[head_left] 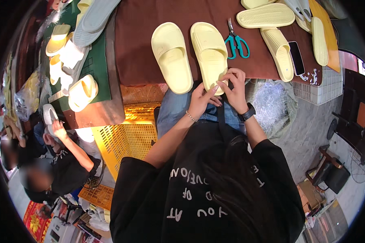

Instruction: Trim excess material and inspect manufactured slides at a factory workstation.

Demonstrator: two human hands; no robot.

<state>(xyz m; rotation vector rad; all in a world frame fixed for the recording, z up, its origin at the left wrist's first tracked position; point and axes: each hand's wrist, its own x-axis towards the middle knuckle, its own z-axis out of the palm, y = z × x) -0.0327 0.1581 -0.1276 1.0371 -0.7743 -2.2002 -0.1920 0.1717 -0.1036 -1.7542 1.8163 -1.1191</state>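
A pair of pale yellow slide slippers lies side by side on the brown cloth-covered table (136,44). The left slipper (170,56) of the pair is untouched. Both hands meet at the near end of the right slipper (209,38), which juts past the table edge over my lap. My left hand (199,102) pinches that end from the left, thumb uppermost. From the other side my right hand (235,87) grips its rim with bent fingers. Anything small between the fingertips is hidden. Teal-handled snips (237,45) lie just right of the slipper, blades pointing away.
More yellow slippers (265,16), a phone (297,58) and white scraps (311,77) occupy the table's right. A yellow crate (129,133) stands at lower left, a clear plastic bag (273,103) at right. Leftward, a co-worker's hand (59,129) holds a pale slipper near another slipper-strewn table.
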